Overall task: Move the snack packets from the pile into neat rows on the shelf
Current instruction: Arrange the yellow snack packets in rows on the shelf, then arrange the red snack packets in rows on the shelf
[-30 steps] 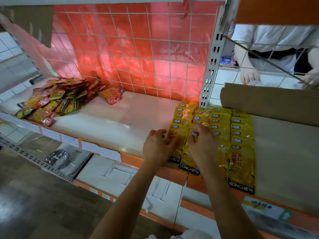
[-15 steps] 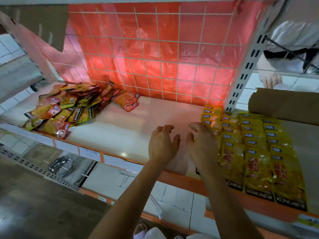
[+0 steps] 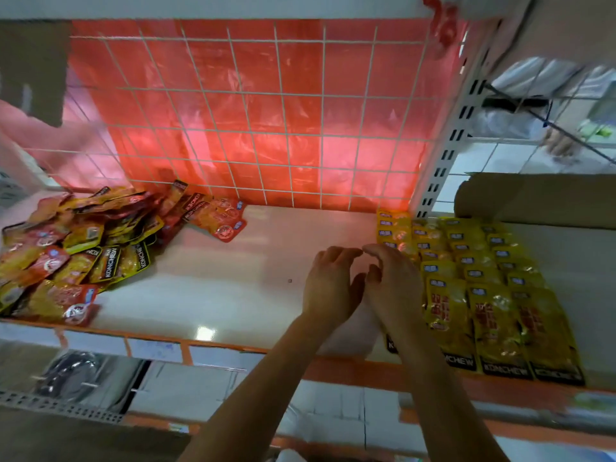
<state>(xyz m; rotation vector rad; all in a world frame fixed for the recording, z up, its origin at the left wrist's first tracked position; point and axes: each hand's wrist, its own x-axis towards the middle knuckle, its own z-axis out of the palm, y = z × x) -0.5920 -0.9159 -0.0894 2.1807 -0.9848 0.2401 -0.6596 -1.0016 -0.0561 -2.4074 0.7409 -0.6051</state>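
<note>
Snack packets in red and yellow shiny wrap lie in a messy pile (image 3: 76,248) at the left end of the white shelf board (image 3: 216,288). They point every which way, some flat and some on top of others. Two red packets (image 3: 220,218) have slid a little out of the pile, toward the middle of the shelf and close to its back.

At the right end of the shelf are neat rows of yellow packets (image 3: 483,295). Each row runs from the front edge of the shelf to its back. The packets lie long way front to back, each one partly over the next.

Both hands are over the bare middle of the shelf, close together. The left hand (image 3: 330,288) has its fingers loosely bent and holds nothing. The right hand (image 3: 393,288) is just beside the leftmost row, and its fingers are loosely bent too, with nothing in them.

The pile is off to the left of both hands, well apart from them, with bare shelf in between. The left hand is the nearer one, so I think it should reach for more packets. A picked packet will likely need turning so its long side runs front to back. The free spot for a new row looks to be the bare shelf under the hands.
</note>
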